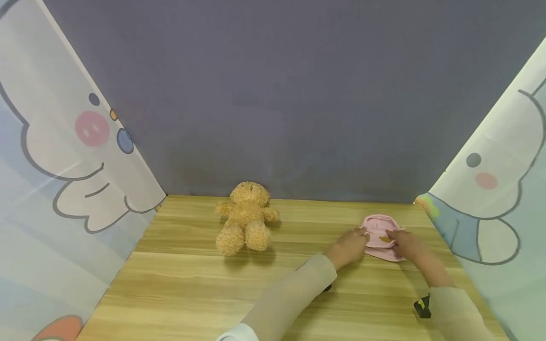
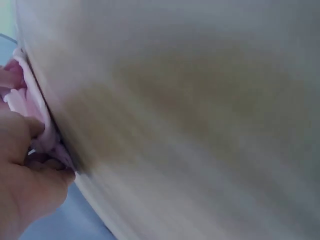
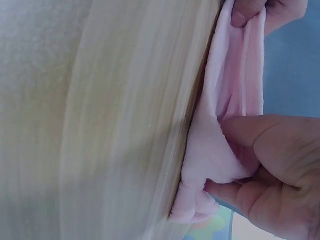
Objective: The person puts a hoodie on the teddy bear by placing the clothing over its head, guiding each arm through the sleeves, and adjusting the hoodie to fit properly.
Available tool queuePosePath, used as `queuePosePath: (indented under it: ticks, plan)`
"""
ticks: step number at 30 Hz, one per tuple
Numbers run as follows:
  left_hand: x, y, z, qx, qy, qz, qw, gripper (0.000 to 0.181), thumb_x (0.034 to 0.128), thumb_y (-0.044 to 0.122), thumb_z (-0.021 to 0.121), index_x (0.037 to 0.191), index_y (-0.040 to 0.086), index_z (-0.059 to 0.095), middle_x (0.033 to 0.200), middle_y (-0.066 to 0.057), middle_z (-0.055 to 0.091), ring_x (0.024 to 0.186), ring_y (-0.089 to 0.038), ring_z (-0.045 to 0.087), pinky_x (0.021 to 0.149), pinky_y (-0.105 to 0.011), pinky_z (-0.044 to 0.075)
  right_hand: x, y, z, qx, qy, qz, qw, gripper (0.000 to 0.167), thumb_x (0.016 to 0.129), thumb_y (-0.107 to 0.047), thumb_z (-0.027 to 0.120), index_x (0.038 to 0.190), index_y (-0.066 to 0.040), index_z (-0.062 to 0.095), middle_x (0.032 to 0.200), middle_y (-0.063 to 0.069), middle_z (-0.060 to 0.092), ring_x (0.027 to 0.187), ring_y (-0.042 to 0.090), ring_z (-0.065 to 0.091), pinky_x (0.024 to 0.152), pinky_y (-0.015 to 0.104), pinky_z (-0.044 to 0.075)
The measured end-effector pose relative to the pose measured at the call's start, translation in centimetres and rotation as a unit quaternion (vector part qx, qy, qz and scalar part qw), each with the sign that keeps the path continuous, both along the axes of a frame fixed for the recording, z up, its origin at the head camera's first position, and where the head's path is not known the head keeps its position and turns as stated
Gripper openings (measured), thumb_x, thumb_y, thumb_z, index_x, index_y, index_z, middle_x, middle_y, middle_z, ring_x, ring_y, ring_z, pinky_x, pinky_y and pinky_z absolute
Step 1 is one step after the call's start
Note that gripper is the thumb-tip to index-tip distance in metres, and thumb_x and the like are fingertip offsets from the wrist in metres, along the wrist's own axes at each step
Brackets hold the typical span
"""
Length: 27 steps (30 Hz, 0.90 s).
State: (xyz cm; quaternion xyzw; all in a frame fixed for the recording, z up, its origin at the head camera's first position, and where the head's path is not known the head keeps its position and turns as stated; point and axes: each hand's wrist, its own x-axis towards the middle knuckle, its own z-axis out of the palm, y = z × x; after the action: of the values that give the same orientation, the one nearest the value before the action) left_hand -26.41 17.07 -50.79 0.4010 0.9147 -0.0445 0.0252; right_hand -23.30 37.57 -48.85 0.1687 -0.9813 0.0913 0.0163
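Head view: a soft, fuzzy pink cloth piece (image 1: 377,222) with a small orange patch (image 1: 384,239) lay on the right part of a light brown, stripy wooden table (image 1: 170,293), well apart from a curly golden-brown teddy bear (image 1: 245,213).
Pink rim: I thought it could slip loose, because the cloth was floppy and was only pinched at its edges.
Pink folds: they might have bunched up or tucked under, I guessed, if one side got pulled harder than the other.
Pink mouth: a big tug both ways could have stretched it out of shape.
Left hand: the bare left hand (image 1: 350,245) was mostly closed, with its thumb and fingers bent to pinch the cloth's left edge.
Right hand: the bare right hand (image 1: 407,244) was partly closed; its thumb was poked inside the cloth's mouth and its other fingers were outside, so the rim was squeezed between them.
Teddy bear: it had its feet toward the front of the table and no hand on it. I couldn't tell if it was sitting or lying down.
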Motion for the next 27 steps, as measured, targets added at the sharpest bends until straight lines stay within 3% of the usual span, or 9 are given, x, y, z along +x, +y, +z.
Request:
queuePosePath:
  ticks: [4,7,11,15,18,21,23,27]
  plan:
    - [0.2,-0.2,-0.4,0.019,-0.001,0.006,0.9998,0.043,0.1070,0.018,0.052,0.150,0.022,0.050,0.160,0.005,0.038,0.145,-0.012,0.039,0.116,-0.023,0.031,-0.1,-0.4,0.0,0.003,-0.010,-0.011,0.9999,0.035,0.078,0.009,0.067,0.112,0.010,0.067,0.073,0.007,0.065,0.066,0.021,0.058,0.061,0.041,0.051]
    - [-0.1,-0.4,-0.4,0.039,0.018,-0.006,0.9991,0.034,0.1055,0.025,0.057,0.139,0.021,0.061,0.153,0.004,0.049,0.138,-0.011,0.049,0.111,-0.019,0.038,0.0,-0.6,-0.3,0.002,0.014,-0.030,0.9994,0.032,0.079,0.007,0.067,0.111,0.009,0.069,0.065,0.002,0.056,0.061,0.020,0.049,0.058,0.040,0.048]
    - [-0.8,-0.7,0.1,0.091,0.005,-0.008,0.9958,0.016,0.1024,0.026,0.062,0.111,0.020,0.073,0.115,0.007,0.069,0.096,-0.001,0.065,0.079,-0.010,0.051,0.0,-0.7,-0.2,-0.018,0.046,-0.065,0.9967,0.029,0.082,0.008,0.063,0.110,0.012,0.070,0.062,0.008,0.057,0.056,0.022,0.046,0.054,0.040,0.046]
    - [-1.0,-1.0,1.3,0.135,-0.034,0.010,0.9902,0.015,0.1034,0.015,0.057,0.097,0.016,0.071,0.087,0.005,0.067,0.065,-0.003,0.056,0.054,-0.013,0.045,0.0,-1.2,0.5,-0.021,0.083,-0.070,0.9939,0.022,0.083,0.010,0.064,0.103,0.010,0.073,0.069,0.020,0.066,0.055,0.028,0.054,0.056,0.049,0.051]
    - [-1.4,-1.7,2.3,0.140,-0.024,0.024,0.9895,0.017,0.1037,0.014,0.056,0.103,0.018,0.072,0.092,0.005,0.070,0.065,-0.003,0.056,0.054,-0.014,0.044,-0.1,-1.8,1.6,-0.020,0.115,-0.064,0.9911,0.019,0.082,0.009,0.067,0.100,0.009,0.074,0.078,0.025,0.070,0.061,0.040,0.063,0.063,0.057,0.053]
    - [-1.9,-2.8,3.0,0.150,-0.036,0.043,0.9872,0.020,0.1037,0.014,0.056,0.112,0.018,0.073,0.103,0.005,0.072,0.064,-0.003,0.056,0.054,-0.015,0.045,-0.2,-2.6,2.7,-0.037,0.127,-0.063,0.9893,0.018,0.083,0.008,0.067,0.100,0.008,0.074,0.087,0.027,0.072,0.072,0.048,0.067,0.069,0.060,0.054]
    - [-2.2,-3.6,3.3,0.157,-0.046,0.054,0.9851,0.022,0.1038,0.013,0.055,0.117,0.017,0.073,0.109,0.004,0.072,0.060,-0.004,0.052,0.052,-0.015,0.043,-0.1,-3.0,3.2,-0.046,0.123,-0.060,0.9895,0.019,0.085,0.008,0.067,0.103,0.008,0.074,0.089,0.026,0.073,0.073,0.046,0.068,0.070,0.060,0.054]
    - [-2.3,-5.0,3.8,0.160,-0.050,0.066,0.9836,0.025,0.1039,0.011,0.054,0.119,0.015,0.073,0.106,0.003,0.072,0.058,-0.005,0.047,0.052,-0.016,0.042,0.3,-3.8,3.7,-0.056,0.110,-0.052,0.9910,0.016,0.089,0.002,0.068,0.104,0.006,0.073,0.085,0.023,0.073,0.063,0.034,0.064,0.065,0.057,0.053]
